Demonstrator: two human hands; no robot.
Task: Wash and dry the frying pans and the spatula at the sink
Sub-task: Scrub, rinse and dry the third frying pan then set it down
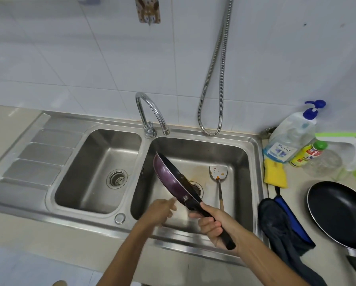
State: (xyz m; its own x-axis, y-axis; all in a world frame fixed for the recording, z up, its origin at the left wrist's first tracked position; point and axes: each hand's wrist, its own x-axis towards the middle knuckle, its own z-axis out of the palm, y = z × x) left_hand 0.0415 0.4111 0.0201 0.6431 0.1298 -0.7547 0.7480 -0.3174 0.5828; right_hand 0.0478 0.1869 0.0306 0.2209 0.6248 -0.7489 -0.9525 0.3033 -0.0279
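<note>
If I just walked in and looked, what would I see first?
The purple pan jumps out first: the right hand grips it by the handle and holds it tilted on edge over the right basin, with the left hand close beside it. Next, a spatula speckled with food lies in that same basin. A black pan sits on the counter at the far right.

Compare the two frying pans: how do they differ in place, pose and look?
The purple pan is gripped by the right hand at its handle, tipped on edge over the right basin; the black pan lies flat on the counter, untouched. The purple pan shows its purple underside; the black pan shows its dark inside. Both have dark insides.
</note>
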